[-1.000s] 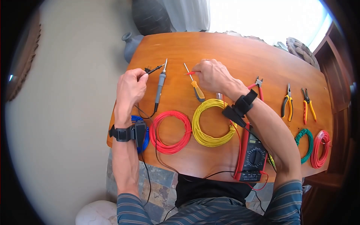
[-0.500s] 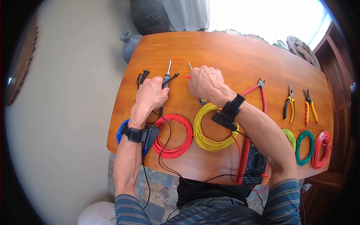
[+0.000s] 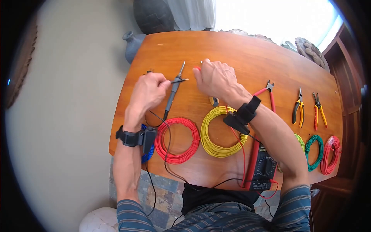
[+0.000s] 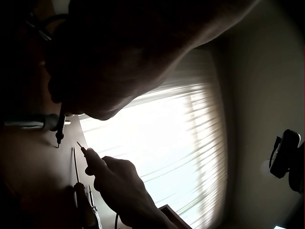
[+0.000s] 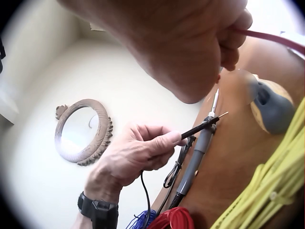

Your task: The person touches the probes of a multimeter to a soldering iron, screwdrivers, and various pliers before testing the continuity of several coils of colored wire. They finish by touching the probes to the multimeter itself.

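Note:
My left hand (image 3: 148,91) pinches a black test probe (image 5: 196,129) between thumb and fingers. The probe's metal tip points right and crosses over the soldering iron (image 3: 172,96), near the top of its grey handle. My right hand (image 3: 219,79) grips a red test probe (image 3: 197,68), mostly hidden inside the fingers; its tip shows against the window in the left wrist view. A red lead (image 5: 274,38) runs out of this hand. Under the right hand lies a screwdriver (image 3: 214,101), with part of its handle showing. Both leads run to the multimeter (image 3: 265,166).
Red (image 3: 177,160) and yellow (image 3: 205,143) wire coils lie near the table's front edge, with a blue coil (image 3: 148,154) partly behind the left wrist. Cutters (image 3: 272,96), long-nose pliers (image 3: 298,110), strippers (image 3: 317,110) and several more coils are on the right.
The left hand went right over the soldering iron, then drew back left with the black probe. The iron's tip has swung right. My right hand has lowered over the screwdriver.

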{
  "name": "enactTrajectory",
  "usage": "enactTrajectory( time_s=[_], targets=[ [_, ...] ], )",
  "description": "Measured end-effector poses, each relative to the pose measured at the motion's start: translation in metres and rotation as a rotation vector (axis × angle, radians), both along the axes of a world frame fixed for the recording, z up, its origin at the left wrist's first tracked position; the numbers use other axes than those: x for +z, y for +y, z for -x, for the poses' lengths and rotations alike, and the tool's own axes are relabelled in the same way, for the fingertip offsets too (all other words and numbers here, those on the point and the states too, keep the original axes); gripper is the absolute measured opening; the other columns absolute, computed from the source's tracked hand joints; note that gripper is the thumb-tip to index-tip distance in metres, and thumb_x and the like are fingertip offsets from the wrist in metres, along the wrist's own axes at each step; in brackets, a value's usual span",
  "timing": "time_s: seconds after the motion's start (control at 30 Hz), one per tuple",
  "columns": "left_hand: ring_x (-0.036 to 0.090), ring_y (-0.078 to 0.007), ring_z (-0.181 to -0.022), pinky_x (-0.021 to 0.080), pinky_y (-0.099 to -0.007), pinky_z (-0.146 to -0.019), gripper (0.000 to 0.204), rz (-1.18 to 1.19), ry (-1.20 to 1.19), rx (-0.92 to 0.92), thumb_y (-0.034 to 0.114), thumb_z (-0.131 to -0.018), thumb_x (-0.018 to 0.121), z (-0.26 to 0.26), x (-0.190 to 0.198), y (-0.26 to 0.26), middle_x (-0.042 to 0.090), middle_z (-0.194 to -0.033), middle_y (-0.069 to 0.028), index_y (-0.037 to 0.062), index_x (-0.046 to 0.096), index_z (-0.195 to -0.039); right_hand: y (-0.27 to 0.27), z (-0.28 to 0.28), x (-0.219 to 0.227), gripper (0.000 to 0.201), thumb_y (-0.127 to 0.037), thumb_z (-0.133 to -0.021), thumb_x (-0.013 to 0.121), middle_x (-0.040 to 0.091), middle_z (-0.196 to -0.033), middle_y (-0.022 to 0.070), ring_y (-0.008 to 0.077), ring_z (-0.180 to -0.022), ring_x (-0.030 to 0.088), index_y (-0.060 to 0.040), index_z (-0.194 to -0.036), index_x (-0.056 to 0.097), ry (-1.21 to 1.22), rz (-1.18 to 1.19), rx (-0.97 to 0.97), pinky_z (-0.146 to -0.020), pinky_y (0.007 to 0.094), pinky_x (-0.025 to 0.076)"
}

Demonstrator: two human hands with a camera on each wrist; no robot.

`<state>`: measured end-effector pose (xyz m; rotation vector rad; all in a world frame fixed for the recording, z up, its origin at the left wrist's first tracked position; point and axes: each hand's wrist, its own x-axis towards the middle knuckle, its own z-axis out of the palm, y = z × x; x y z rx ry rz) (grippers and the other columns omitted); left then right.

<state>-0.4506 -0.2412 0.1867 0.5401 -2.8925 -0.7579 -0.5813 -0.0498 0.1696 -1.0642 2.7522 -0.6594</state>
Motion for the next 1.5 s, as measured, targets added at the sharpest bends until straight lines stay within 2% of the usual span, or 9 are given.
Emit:
enactTrajectory(
  time_s=[0.03, 0.37, 0.67, 0.73, 1.0, 1.1, 1.2, 1.33, 1.5],
  targets=[
    [0.057, -0.0146, -0.065, 0.047, -0.0348, -0.063, 0.021, -0.009, 0.079, -0.002, 0.014, -0.099, 0.068, 0.001, -0.001, -0.007, 0.062, -0.069, -0.0088, -0.0054, 0.073, -0.094, -0.002, 0.003, 0.002, 0.037, -0.028, -0.103, 0.057, 0.073, -0.083, 0.0304, 0.0481, -0.08, 0.074, 0.0071, -0.097, 0.068, 0.006, 0.061, 0.021, -0.073, 0.0563, 0.057],
    [0.046, -0.0059, -0.066, 0.039, -0.0291, -0.059, 0.02, -0.247, 0.102, 0.003, 0.014, -0.103, 0.072, 0.022, -0.017, -0.049, 0.058, -0.073, 0.0062, -0.0049, 0.074, -0.095, -0.032, 0.031, -0.036, 0.03, -0.024, -0.105, 0.059, 0.069, -0.078, 0.0242, 0.0485, -0.075, 0.066, 0.0015, -0.093, 0.069, 0.054, 0.105, 0.219, -0.07, 0.0584, 0.052],
    [0.058, -0.0187, -0.065, 0.047, -0.0363, -0.064, 0.02, -0.143, 0.098, -0.027, 0.015, -0.099, 0.07, 0.019, -0.024, -0.049, 0.066, -0.07, -0.0115, -0.0027, 0.078, -0.101, -0.038, 0.029, -0.022, 0.032, -0.024, -0.104, 0.06, 0.071, -0.082, 0.0254, 0.0482, -0.079, 0.068, 0.001, -0.088, 0.074, 0.054, -0.011, 0.22, -0.071, 0.0566, 0.053],
    [0.056, -0.0131, -0.067, 0.047, -0.0329, -0.063, 0.019, -0.067, 0.067, -0.023, 0.014, -0.1, 0.07, 0.018, -0.019, -0.045, 0.065, -0.072, -0.0059, -0.0035, 0.077, -0.101, -0.034, 0.03, -0.012, 0.017, -0.01, -0.084, 0.065, 0.075, -0.089, 0.0281, 0.0468, -0.087, 0.075, 0.0032, -0.086, 0.075, 0.014, -0.074, 0.192, -0.075, 0.0524, 0.059],
    [0.059, -0.0098, -0.069, 0.048, -0.0307, -0.063, 0.018, -0.159, 0.142, -0.08, 0.013, -0.101, 0.071, 0.026, -0.001, -0.009, 0.07, -0.075, -0.0044, -0.0032, 0.079, -0.104, 0.022, 0.046, 0.008, 0.02, -0.012, -0.092, 0.063, 0.068, -0.078, 0.026, 0.0457, -0.075, 0.066, 0.0019, -0.084, 0.074, 0.005, -0.065, 0.18, -0.07, 0.0528, 0.052],
    [0.072, -0.03, -0.073, 0.054, -0.0405, -0.069, 0.023, -0.2, 0.13, -0.167, 0.018, -0.1, 0.068, 0.041, -0.011, 0.003, 0.073, -0.08, -0.0199, -0.0012, 0.08, -0.103, 0.034, 0.05, 0.005, 0.016, -0.01, -0.087, 0.064, 0.069, -0.079, 0.0263, 0.0458, -0.077, 0.068, 0.0018, -0.083, 0.073, -0.039, -0.083, 0.18, -0.071, 0.0519, 0.054],
    [0.062, -0.0155, -0.067, 0.05, -0.035, -0.064, 0.02, -0.16, 0.061, -0.205, 0.013, -0.1, 0.069, 0.048, -0.018, 0.013, 0.068, -0.073, -0.0102, -0.0037, 0.078, -0.104, 0.038, 0.051, -0.002, 0.012, -0.009, -0.082, 0.066, 0.07, -0.081, 0.0267, 0.0465, -0.08, 0.069, 0.0017, -0.082, 0.072, -0.073, -0.083, 0.158, -0.072, 0.0515, 0.055],
    [0.074, -0.0399, -0.084, 0.057, -0.0459, -0.078, 0.024, -0.025, -0.048, -0.177, 0.02, -0.101, 0.068, 0.05, -0.014, 0.022, 0.076, -0.088, -0.0235, 0.0006, 0.081, -0.105, 0.044, 0.046, -0.004, 0.018, -0.008, -0.09, 0.062, 0.07, -0.083, 0.0282, 0.0463, -0.084, 0.069, 0.0032, -0.091, 0.076, -0.022, -0.089, 0.162, -0.074, 0.0513, 0.055],
    [0.069, -0.0318, -0.075, 0.054, -0.0427, -0.071, 0.02, 0.029, 0.084, -0.175, 0.017, -0.099, 0.069, 0.045, 0.005, 0.03, 0.072, -0.08, -0.0195, 0.0001, 0.08, -0.102, 0.062, 0.05, 0.017, 0.015, -0.006, -0.085, 0.063, 0.071, -0.086, 0.0287, 0.0479, -0.087, 0.069, 0.0048, -0.086, 0.072, 0.007, -0.017, 0.076, -0.077, 0.0533, 0.055]
  ],
)
